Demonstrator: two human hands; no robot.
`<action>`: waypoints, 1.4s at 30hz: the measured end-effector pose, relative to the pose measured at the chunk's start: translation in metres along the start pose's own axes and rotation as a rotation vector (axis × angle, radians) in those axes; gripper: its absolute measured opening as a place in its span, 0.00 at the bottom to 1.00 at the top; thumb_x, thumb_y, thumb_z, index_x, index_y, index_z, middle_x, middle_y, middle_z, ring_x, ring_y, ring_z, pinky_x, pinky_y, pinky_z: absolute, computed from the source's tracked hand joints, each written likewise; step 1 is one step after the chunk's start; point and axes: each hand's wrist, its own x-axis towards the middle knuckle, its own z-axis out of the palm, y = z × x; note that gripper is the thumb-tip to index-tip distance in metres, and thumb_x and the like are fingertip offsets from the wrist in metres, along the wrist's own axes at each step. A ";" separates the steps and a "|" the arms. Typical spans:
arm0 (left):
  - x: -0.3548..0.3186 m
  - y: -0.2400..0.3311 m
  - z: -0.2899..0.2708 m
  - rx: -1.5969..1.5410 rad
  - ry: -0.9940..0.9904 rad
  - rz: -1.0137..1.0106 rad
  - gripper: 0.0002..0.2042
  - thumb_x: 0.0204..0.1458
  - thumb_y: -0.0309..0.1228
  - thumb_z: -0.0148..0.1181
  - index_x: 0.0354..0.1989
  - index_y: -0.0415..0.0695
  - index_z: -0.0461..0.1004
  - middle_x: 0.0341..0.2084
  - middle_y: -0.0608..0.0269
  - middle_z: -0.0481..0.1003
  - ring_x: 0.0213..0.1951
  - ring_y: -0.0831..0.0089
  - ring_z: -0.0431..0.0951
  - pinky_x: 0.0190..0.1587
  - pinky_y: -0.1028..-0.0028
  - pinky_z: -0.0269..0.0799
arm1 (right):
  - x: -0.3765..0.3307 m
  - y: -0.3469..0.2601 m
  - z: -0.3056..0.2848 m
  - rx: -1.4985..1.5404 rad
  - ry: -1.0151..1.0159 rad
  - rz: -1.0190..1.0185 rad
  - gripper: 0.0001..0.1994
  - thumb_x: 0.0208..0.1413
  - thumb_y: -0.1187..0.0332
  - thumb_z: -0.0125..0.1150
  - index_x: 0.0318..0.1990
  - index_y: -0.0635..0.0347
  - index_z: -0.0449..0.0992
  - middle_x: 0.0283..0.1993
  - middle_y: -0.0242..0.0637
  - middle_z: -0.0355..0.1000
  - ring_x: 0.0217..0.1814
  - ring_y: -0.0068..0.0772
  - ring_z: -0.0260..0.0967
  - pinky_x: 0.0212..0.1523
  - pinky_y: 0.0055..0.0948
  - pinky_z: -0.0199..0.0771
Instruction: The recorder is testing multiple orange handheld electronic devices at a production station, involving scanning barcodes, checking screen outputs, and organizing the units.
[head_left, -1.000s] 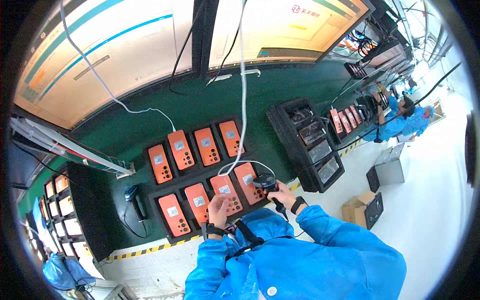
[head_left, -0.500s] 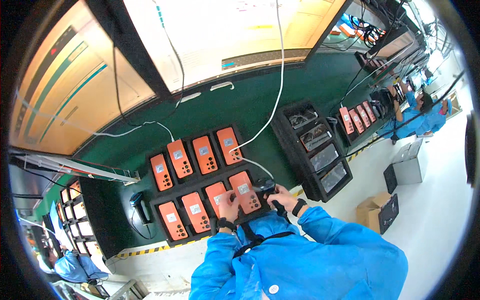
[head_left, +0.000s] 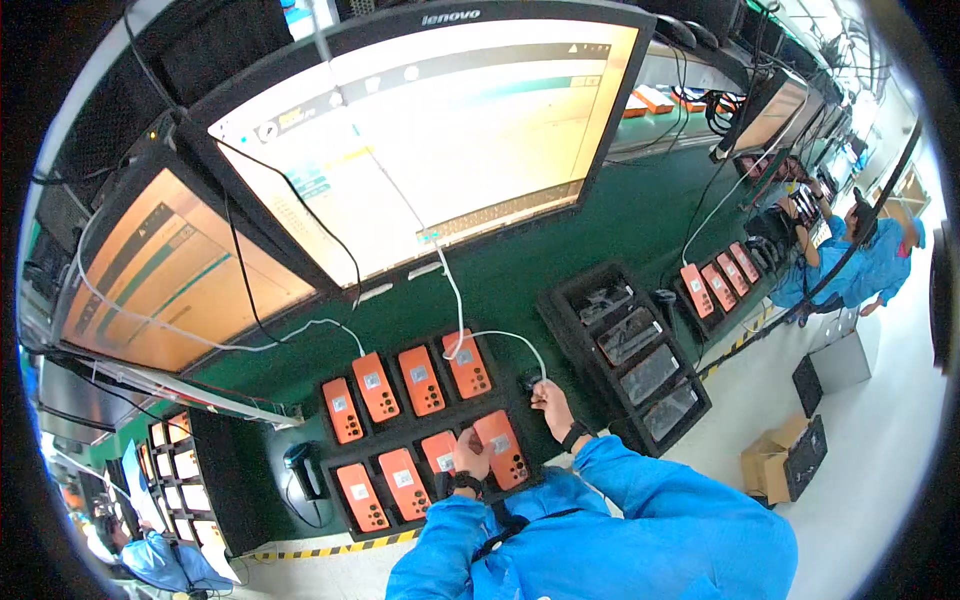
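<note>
Several orange smartphones lie back-up in two rows of a black foam tray point(head_left: 385, 445), each with a white label. My left hand point(head_left: 472, 456) is closed at the left edge of the rightmost near-row phone point(head_left: 505, 450), which looks larger than its neighbours, as if raised from its slot. The neighbouring phone point(head_left: 438, 452) is partly covered by that hand. To the right of the tray, my right hand point(head_left: 552, 408) pinches the lower end of a white cable point(head_left: 515, 337). A dark object point(head_left: 527, 381) beside those fingers is partly hidden. The cable's tip cannot be made out.
A handheld scanner point(head_left: 302, 470) stands left of the tray. Behind rise a large monitor point(head_left: 420, 150) and a smaller one point(head_left: 180, 265). Right of my hand is a black tray of clear-wrapped items point(head_left: 648, 380), with more phones point(head_left: 695, 288) beyond. Co-workers point(head_left: 850, 260) are at far right.
The view has tilted up, showing more of the monitors. My right hand held a black scanner along with the cable; now its fingers pinch the cable end. My left hand stays at the phone.
</note>
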 end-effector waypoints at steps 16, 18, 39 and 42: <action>-0.052 0.029 -0.039 0.125 -0.012 0.396 0.18 0.37 0.26 0.64 0.38 0.42 0.66 0.27 0.55 0.72 0.32 0.57 0.74 0.33 0.66 0.68 | -0.081 -0.121 0.049 -0.751 -0.905 -0.521 0.08 0.50 0.68 0.57 0.34 0.65 0.75 0.33 0.40 0.74 0.34 0.32 0.72 0.36 0.26 0.70; -0.055 0.024 -0.039 0.129 -0.020 0.428 0.17 0.37 0.26 0.64 0.38 0.42 0.67 0.26 0.56 0.72 0.30 0.59 0.74 0.32 0.67 0.69 | -0.085 -0.117 0.048 -0.725 -0.914 -0.505 0.08 0.49 0.69 0.58 0.34 0.65 0.76 0.34 0.40 0.73 0.36 0.34 0.72 0.37 0.27 0.71; -0.048 0.012 -0.008 -0.293 -0.120 0.087 0.19 0.44 0.19 0.51 0.48 0.35 0.63 0.34 0.56 0.70 0.30 0.71 0.70 0.31 0.73 0.68 | -0.166 0.133 -0.224 -0.869 0.287 0.468 0.12 0.43 0.68 0.50 0.35 0.51 0.78 0.34 0.37 0.75 0.37 0.37 0.73 0.40 0.33 0.72; -0.050 0.008 0.008 -0.093 -0.184 0.172 0.12 0.50 0.25 0.55 0.44 0.38 0.68 0.36 0.58 0.72 0.35 0.71 0.72 0.39 0.75 0.69 | -0.163 0.119 -0.222 -0.757 0.294 0.184 0.12 0.44 0.73 0.47 0.34 0.55 0.76 0.32 0.35 0.75 0.37 0.37 0.72 0.40 0.31 0.71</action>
